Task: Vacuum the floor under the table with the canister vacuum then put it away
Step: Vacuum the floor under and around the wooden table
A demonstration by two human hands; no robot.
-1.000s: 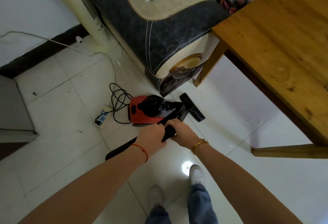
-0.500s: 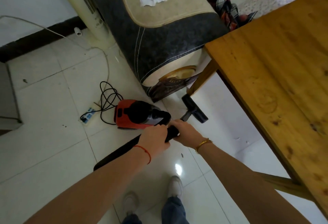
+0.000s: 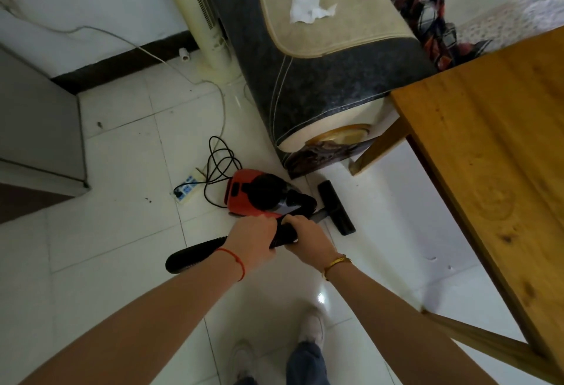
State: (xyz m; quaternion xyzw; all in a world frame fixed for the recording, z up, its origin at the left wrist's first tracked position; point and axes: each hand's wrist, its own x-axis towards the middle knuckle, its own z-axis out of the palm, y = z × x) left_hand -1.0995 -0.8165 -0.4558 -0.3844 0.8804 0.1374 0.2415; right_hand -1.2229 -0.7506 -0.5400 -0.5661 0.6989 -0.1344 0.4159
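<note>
Vacuum (image 3: 259, 193): a red and black canister sitting on the white tile floor (image 3: 122, 232), just beside the foot of the sofa (image 3: 320, 85); its black wand (image 3: 283, 236) is running from a thick rear grip, under both hands, to a flat nozzle (image 3: 335, 207) lying on the tiles near the table leg (image 3: 378, 146). The left hand (image 3: 253, 244) is gripping the wand behind, fingers wrapped round it; the right hand (image 3: 308, 239) is gripping it just ahead, fingers likewise curled on the tube; both are clamped on the wand, not the canister. The wand is looking rigid and light, judged as easy to steer from this two-handed hold; the plastic canister is probably the heavier part, likely to drag or tip if tugged sideways, so its top handle would be the place to lift it for storing. The nozzle is not yet under the table (image 3: 488, 171). A black cord (image 3: 218, 158) is lying looped behind the canister, leading to a power strip (image 3: 186, 190) on the floor; it is a possible snag. A crumpled tissue (image 3: 308, 3) is resting on the sofa arm.
</note>
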